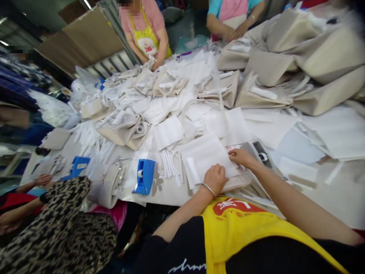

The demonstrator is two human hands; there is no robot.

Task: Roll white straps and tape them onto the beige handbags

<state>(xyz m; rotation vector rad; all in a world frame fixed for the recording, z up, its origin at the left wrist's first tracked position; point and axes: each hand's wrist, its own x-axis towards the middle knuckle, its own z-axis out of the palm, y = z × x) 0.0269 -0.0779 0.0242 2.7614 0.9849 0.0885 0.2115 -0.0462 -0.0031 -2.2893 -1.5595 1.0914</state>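
A white foam sheet (205,150) lies over a beige handbag (238,182) at the table edge in front of me. My left hand (216,179), with a twisted bracelet at the wrist, rests flat on the sheet's lower part. At the sheet's right edge, the fingers of my right hand (241,156) are pinched together on it. A narrow white strip (194,171) lies on the sheet, left of my left hand. Just beyond my right hand is a grey tape dispenser (259,149), partly covered by my forearm.
A blue tape dispenser (145,177) and several white padded strips (169,163) are to the left. Beige handbags (265,91) are heaped at the back right. Co-workers stand across the table, and a person in a patterned sleeve (68,205) is close on the left.
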